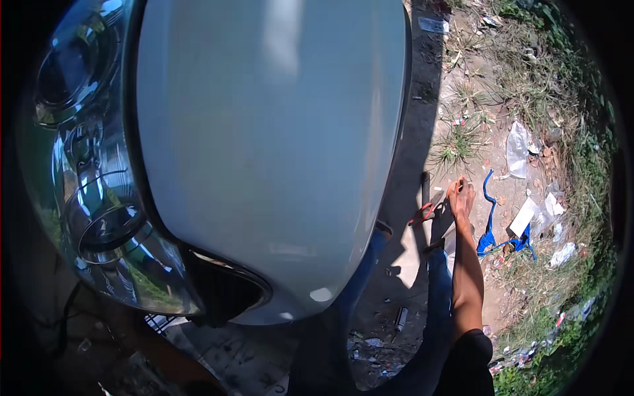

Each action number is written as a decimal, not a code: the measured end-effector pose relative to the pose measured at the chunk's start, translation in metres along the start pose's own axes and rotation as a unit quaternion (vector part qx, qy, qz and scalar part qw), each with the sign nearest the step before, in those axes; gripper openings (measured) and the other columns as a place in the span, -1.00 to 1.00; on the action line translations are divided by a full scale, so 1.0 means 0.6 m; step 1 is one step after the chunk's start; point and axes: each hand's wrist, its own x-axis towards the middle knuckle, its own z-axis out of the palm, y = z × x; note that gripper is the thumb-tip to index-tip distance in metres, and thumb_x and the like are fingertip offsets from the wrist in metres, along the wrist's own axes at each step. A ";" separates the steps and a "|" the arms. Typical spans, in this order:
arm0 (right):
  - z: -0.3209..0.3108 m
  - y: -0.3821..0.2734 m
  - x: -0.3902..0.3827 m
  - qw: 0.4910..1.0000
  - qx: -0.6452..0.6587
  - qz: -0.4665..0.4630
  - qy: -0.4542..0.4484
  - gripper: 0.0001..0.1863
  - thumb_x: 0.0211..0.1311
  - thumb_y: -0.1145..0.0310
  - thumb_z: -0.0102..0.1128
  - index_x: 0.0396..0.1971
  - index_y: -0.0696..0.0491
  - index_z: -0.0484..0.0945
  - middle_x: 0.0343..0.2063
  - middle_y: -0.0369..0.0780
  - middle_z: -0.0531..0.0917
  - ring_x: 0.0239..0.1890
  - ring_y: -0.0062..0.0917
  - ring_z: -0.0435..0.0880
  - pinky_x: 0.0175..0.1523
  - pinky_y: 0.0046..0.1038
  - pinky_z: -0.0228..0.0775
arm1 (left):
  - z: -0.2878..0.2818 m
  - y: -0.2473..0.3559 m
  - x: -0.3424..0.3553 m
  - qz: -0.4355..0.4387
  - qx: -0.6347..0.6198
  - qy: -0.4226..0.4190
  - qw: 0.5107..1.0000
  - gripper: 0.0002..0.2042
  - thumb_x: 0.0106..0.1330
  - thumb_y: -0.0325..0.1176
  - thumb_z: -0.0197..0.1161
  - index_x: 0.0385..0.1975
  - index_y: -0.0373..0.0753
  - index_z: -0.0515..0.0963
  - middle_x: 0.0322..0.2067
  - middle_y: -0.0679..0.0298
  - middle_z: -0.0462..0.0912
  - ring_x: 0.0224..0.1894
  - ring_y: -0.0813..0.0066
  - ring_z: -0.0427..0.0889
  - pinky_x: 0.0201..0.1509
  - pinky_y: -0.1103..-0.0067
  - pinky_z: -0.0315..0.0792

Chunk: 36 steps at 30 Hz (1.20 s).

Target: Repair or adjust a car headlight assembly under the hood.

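Observation:
My right hand is low over the sunlit ground to the right, its fingers bent together around a small orange bit that I cannot make out. A red-handled tool, pliers-like, lies just left of it. My left forearm reaches up from the lower left in deep shade. The left hand is lost in the dark below a car headlight, so its fingers do not show. A pale grey-blue car body panel fills the middle, beside the clear headlight.
Blue cloth strips, a white card and a clear plastic bag litter the dirt at right. Grass lines the far right. A small tube lies between my legs. The panel's edge curves close to my knee.

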 end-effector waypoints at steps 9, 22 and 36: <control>-0.432 -0.296 -0.401 0.826 0.450 0.159 -0.302 -0.75 0.36 0.29 0.04 -0.08 0.08 0.53 -0.20 -0.21 0.65 -0.14 -0.47 0.69 -0.23 -0.50 0.52 | -0.111 0.163 -0.062 -0.005 -0.105 0.093 0.990 -0.71 0.21 -0.41 0.27 -0.07 -0.33 0.58 -0.20 -0.12 0.65 -0.09 -0.07 0.62 -0.06 0.30 0.51; -0.770 -0.723 -0.664 0.861 0.467 0.105 -0.171 -0.81 0.32 0.36 0.21 -0.45 0.14 0.55 -0.56 -0.35 0.49 -0.52 -0.68 0.41 -0.35 -0.59 0.24 | -0.094 0.131 -0.065 -0.002 -0.269 0.018 0.963 -0.78 0.23 -0.39 0.25 -0.23 -0.40 0.50 -0.45 -0.19 0.62 -0.34 -0.19 0.62 -0.28 0.15 0.54; -0.765 -0.979 -0.584 0.802 0.327 0.072 -0.495 -0.57 0.04 0.40 0.39 -0.11 0.14 0.41 -0.49 -0.32 0.51 -0.44 -0.65 0.49 -0.29 -0.51 0.37 | -0.145 0.148 -0.052 -0.085 -0.312 -0.004 0.946 -0.82 0.32 -0.35 0.15 -0.23 -0.33 0.58 -0.47 -0.09 0.65 -0.33 -0.06 0.67 -0.33 0.26 0.51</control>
